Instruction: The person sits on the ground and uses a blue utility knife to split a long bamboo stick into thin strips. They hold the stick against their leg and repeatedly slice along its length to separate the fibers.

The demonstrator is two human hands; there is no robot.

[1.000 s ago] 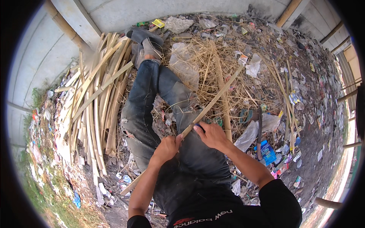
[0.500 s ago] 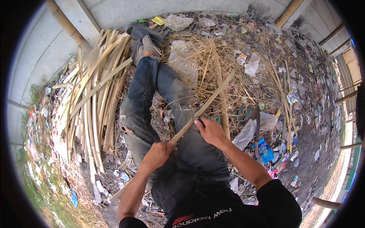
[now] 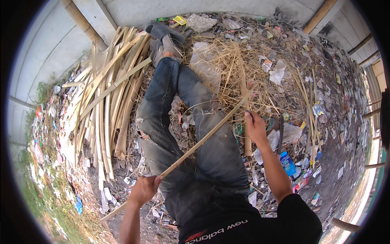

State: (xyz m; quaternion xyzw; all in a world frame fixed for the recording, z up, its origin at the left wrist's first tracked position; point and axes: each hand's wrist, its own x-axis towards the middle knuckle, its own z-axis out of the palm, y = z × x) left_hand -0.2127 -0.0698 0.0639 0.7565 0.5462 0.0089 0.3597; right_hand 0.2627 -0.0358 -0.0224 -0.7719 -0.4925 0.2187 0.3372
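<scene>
A long, thin bamboo strip (image 3: 203, 140) slants across my thighs, its far end over the straw and its near end past my left wrist. My left hand (image 3: 144, 190) is closed round the lower part of this strip. Off to the right of the strip's far part is my right hand (image 3: 256, 128), not touching it. Its fingers are curled, with a small dark bluish bit showing at the fingertips; what it is cannot be made out. My jeans-covered legs (image 3: 215, 134) are stretched out under the strip, crossed at the ankles.
A pile of split bamboo strips (image 3: 107, 101) lies left of my legs. Straw-like shavings (image 3: 227, 61) and a bamboo piece (image 3: 245, 93) lie to the right. A dark curved tool (image 3: 280, 136) rests near a blue packet (image 3: 287, 163). Litter covers the ground before a grey wall (image 3: 195, 7).
My right hand has come off the strip and moved right and slightly farther away. My left hand, still gripping, has shifted left and nearer to me with the strip.
</scene>
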